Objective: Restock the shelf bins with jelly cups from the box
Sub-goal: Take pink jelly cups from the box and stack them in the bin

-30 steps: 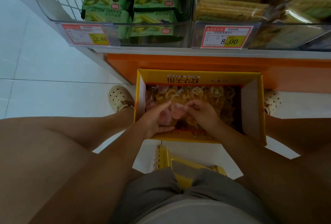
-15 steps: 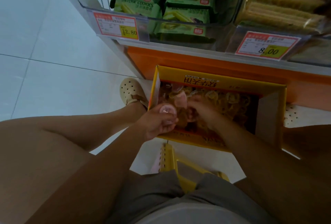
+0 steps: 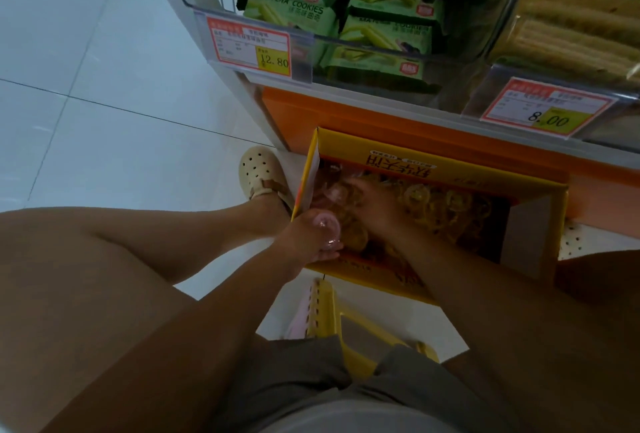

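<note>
Left hand (image 3: 304, 242) holds a pink jelly cup (image 3: 327, 228) over the box (image 3: 398, 152) rim.

Green matcha cookie packets (image 3: 291, 6) are stacked at upper centre; pale ridged biscuit packs (image 3: 571, 27) are seen to their right (print unreadable). A price label marked 12.80 (image 3: 251, 46) is fixed below the cookies, and another marked 8.00 (image 3: 547, 108) further right. An orange base panel (image 3: 346, 113) is noted beneath. White floor tiles (image 3: 86, 120), a yellow stool (image 3: 332, 321) and a beige perforated clog (image 3: 259, 172) are recorded.
</note>
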Motion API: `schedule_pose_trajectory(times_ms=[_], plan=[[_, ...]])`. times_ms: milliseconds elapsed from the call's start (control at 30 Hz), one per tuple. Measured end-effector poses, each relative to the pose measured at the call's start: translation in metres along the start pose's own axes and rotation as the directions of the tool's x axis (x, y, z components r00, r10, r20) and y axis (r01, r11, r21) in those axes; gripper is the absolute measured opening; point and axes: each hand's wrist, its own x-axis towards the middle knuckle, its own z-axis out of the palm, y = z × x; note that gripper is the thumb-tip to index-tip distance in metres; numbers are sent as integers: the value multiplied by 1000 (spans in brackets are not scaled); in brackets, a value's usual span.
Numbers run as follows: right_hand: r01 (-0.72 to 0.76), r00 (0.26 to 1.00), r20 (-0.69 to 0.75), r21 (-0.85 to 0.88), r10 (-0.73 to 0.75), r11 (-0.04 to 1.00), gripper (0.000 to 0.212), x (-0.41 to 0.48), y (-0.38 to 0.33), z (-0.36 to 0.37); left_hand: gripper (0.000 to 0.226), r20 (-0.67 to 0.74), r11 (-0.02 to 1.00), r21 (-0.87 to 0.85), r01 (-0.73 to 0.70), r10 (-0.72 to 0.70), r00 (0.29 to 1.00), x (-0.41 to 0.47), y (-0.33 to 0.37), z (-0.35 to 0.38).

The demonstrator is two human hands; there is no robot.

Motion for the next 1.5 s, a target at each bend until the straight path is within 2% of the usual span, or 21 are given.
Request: schedule_pose_trajectory(times_ms=[100,167,200,267,333,367,433,500,533,600,667,700,767,833,867,933,1000,1133,1267,1367,1500], plan=[[36,991,130,-240,-4,970,61,22,-9,13,22,21,997,-76,-30,32,999,-5,-5,-8],[34,994,111,-350,5,936,44,29,-14,18,22,44,992,-121,-40,46,998,-7,-8,-12],[37,996,83,-338,-9,941,36,29,-16,16,21,39,993,-103,-57,61,997,-6,-10,-12],[9,1000,24,-163,-5,987,29,21,-20,2,20,21,995,-68,-71,73,997,-4,-11,-11],[-141,990,-1,177,143,974,30,2,-17,-20,19,-6,995,-100,-10,9,1000,-2,-8,-6],[-215,976,41,344,215,914,32,-9,-14,-31,20,-9,990,-135,28,-30,1000,-1,-5,-4],[-309,951,194,601,240,737,29,-32,-10,-50,33,15,981,-179,80,-79,997,1,1,-1],[-325,944,284,724,166,608,25,-46,-11,-58,49,94,979,-178,96,-80,992,2,5,1],[-311,947,291,734,134,604,24,-50,-14,-60,54,137,979,-180,99,-75,988,2,7,2],[-271,955,282,689,97,672,19,-57,-22,-58,56,197,975,-199,95,-55,979,2,9,3],[-229,958,280,624,60,747,19,-66,-26,-52,46,216,972,-223,76,-26,976,1,8,5],[-228,952,303,620,39,751,21,-70,-25,-49,40,206,970,-234,70,-21,978,0,7,6],[-267,937,349,670,24,693,23,-74,-21,-49,36,168,973,-223,62,-25,986,-1,2,3],[-286,949,301,686,96,669,23,-69,-16,-54,29,162,985,-168,45,-17,987,-2,-3,-2],[-281,957,245,667,153,690,23,-64,-13,-56,28,159,990,-140,33,-11,987,-5,-3,-4],[-236,971,116,562,207,793,21,-53,-11,-58,30,153,997,-74,-4,15,988,-14,-2,-6],[-175,984,52,403,168,898,24,-42,-15,-55,33,128,998,-6,-61,62,990,-26,2,-9],[-63,994,105,242,38,968,32,-8,-33,-28,35,110,992,15,-124,122,986,-48,9,-22],[20,964,254,215,-75,976,45,24,-51,6,35,75,995,-3,-105,105,992,-61,11,-32],[4,944,322,192,-67,981,72,40,-48,19,23,114,990,-105,-94,106,988,-67,9,-43],[63,955,290,29,-69,998,102,56,-37,29,26,80,989,-82,-120,126,989,-66,8,-54]])
